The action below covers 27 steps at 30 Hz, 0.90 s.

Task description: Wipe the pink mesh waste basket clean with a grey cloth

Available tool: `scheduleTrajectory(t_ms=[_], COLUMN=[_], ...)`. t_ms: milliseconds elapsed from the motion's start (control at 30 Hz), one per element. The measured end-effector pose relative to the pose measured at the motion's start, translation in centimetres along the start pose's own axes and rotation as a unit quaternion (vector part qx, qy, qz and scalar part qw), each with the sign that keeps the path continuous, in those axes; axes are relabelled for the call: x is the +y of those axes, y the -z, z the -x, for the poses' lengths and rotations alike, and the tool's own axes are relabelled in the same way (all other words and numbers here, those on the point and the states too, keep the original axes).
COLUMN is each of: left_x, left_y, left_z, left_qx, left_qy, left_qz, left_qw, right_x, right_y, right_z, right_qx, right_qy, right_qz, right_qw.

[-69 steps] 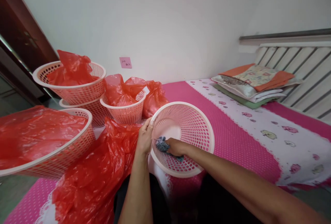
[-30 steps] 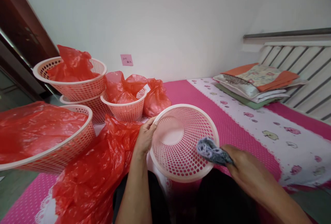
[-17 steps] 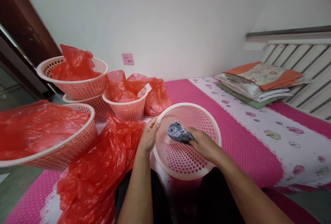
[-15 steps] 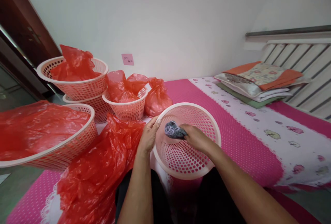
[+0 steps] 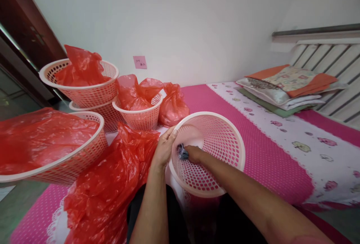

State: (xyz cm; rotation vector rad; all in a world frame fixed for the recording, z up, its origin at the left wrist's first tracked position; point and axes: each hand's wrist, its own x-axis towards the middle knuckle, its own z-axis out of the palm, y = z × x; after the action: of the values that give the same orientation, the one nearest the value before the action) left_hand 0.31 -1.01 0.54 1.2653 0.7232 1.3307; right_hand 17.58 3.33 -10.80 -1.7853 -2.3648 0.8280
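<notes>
Head view: left hand [image 5: 163,149] grips the near-left rim of a tilted pink perforated plastic basket [image 5: 222,135], thumb over the edge. Right hand [image 5: 194,154] reaches inside it, fingers closed on a crumpled grey-blue cloth [image 5: 182,152] pressed against the inner wall. A loose red plastic bag [image 5: 112,184] lies just left, on the pink dotted bedsheet [image 5: 253,150].

Plain white wall [image 5: 197,22] behind, small pink note [image 5: 140,62] stuck on it; dark wooden door frame [image 5: 19,37] at left; bed [image 5: 258,150] with pink dotted cover, white floral strip along it; folded bedding stack [image 5: 287,84] by slatted headboard [image 5: 334,67] at right; soft even daylight
</notes>
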Motion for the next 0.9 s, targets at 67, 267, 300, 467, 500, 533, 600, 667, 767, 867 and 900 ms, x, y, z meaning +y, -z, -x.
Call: scheduleTrajectory(t_ms=[67, 267, 300, 467, 500, 533, 600, 667, 767, 867, 900], left_x=[0.0, -0.3, -0.3, -0.6, -0.6, -0.7, -0.7, -0.6, -0.5, -0.2, -0.1], left_y=[-0.1, -0.1, -0.1, 0.0, 0.0, 0.0, 0.0, 0.0, 0.0, -0.1, -0.1], left_z=[0.0, -0.2, -0.2, -0.3, -0.3, -0.3, -0.3, -0.2, -0.2, -0.1, -0.1], left_qx=[0.0, 0.001, 0.002, -0.001, 0.0, 0.0, 0.002, 0.004, 0.009, 0.011, 0.011], left_qy=[-0.005, -0.013, -0.013, -0.01, -0.01, -0.011, -0.011, -0.009, -0.012, -0.012, -0.008], left_qz=[-0.002, -0.008, -0.009, -0.002, -0.001, 0.0, 0.002, 0.006, 0.008, 0.015, 0.019], left_qw=[1.0, 1.0, 1.0, 1.0, 1.0, 1.0, 1.0, 1.0, 1.0, 1.0, 1.0], right_x=[0.4, 1.0, 0.9, 0.2, 0.0, -0.2, -0.6, -1.0, -1.6, -2.4, -2.6], right_y=[-0.1, 0.3, 0.4, 0.8, 0.9, 1.0, 1.2, 1.3, 1.5, 1.5, 1.5], right_z=[-0.3, -0.6, -0.5, 0.6, 1.0, 1.3, 2.1, 3.1, 4.9, 7.3, 8.2], right_qx=[-0.006, -0.02, -0.021, -0.02, -0.018, -0.016, -0.01, -0.003, 0.005, 0.013, 0.018], right_qy=[0.001, 0.009, 0.011, 0.026, 0.029, 0.032, 0.038, 0.045, 0.059, 0.076, 0.082], right_qz=[-0.009, -0.026, -0.028, -0.043, -0.05, -0.057, -0.077, -0.103, -0.147, -0.186, -0.2], right_qw=[1.0, 0.999, 0.999, 0.999, 0.998, 0.998, 0.996, 0.994, 0.987, 0.98, 0.976])
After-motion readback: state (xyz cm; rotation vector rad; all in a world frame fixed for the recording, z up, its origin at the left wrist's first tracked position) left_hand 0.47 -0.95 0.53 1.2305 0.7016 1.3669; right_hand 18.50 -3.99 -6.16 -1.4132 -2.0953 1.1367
